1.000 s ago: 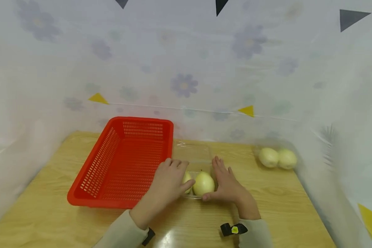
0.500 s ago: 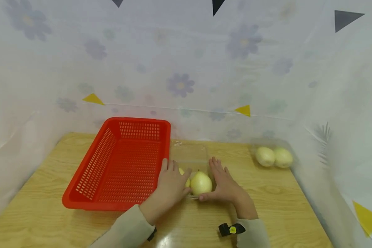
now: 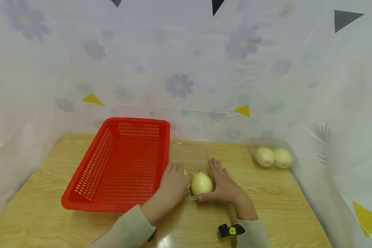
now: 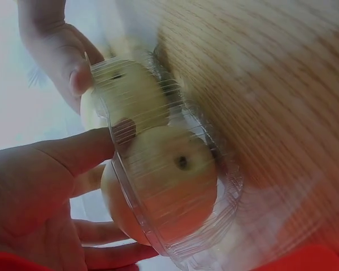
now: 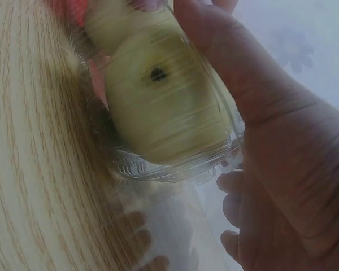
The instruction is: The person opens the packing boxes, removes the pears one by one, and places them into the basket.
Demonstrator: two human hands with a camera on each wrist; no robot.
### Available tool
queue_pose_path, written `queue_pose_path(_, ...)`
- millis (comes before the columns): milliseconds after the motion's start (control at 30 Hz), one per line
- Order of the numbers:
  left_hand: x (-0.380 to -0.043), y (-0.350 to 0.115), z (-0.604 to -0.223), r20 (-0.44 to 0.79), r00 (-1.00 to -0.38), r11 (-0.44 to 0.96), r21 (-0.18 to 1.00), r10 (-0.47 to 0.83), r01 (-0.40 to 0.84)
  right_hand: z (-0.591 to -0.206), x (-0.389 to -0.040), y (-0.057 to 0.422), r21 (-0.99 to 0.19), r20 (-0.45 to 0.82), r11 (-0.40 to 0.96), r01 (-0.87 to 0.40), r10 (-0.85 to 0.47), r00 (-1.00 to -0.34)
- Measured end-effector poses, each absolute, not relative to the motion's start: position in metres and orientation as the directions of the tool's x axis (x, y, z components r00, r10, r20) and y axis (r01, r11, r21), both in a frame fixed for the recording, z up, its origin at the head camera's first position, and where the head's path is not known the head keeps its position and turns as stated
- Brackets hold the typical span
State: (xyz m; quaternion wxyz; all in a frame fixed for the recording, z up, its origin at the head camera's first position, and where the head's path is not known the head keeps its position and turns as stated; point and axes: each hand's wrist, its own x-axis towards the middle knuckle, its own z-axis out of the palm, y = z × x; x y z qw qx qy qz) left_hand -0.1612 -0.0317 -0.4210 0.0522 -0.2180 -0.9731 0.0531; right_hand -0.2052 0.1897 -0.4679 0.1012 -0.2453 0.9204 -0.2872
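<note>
A clear plastic clamshell box point(image 4: 229, 195) stands right of the red basket, its lid point(image 3: 189, 151) folded back. Two pale yellow pears sit side by side in it. My left hand point(image 3: 173, 182) lies over the left pear point(image 4: 164, 192) and grips it, with the thumb across the front rim and the fingers behind. Most of that pear is hidden in the head view. My right hand point(image 3: 224, 186) rests along the box's right side, next to the right pear point(image 3: 201, 184). Its fingers are fairly straight, and the thumb is at the front rim.
The red perforated basket point(image 3: 114, 206) stands close against the left of the box. At the back right of the wooden table point(image 3: 282, 206) is another clear box holding two pears point(image 3: 273, 157). A flowered curtain point(image 3: 179, 86) hangs behind the table.
My left hand has shifted from the pear's upper left, first spreading toward the basket side, then closing over the left pear. The right hand stays beside the box. The head view has turned slightly.
</note>
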Motion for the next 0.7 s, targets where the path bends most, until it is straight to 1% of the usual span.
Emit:
queue_pose_path(167,-0.1614,-0.0303,-0.4215,0.069,-0.900,0.897,-0.146,0.430,0.417,-0.4667,-0.2048,0.1897,-0.607,-0.061,0.701,-0.376,-0.512,-0.857)
queue_pose_path(400,-0.1606,-0.0300,-0.4215,0.055,-0.906,0.897,-0.180,0.419,0.404,-0.4668,-0.2055,0.1897,-0.602,-0.066,0.706,-0.373,-0.509,-0.858)
queue_pose_path(700,-0.1621,-0.0322,-0.4218,0.136,-0.882,0.892,-0.076,0.452,0.445,-0.4675,-0.2047,0.1900,-0.634,-0.060,0.682,-0.365,-0.513,-0.856)
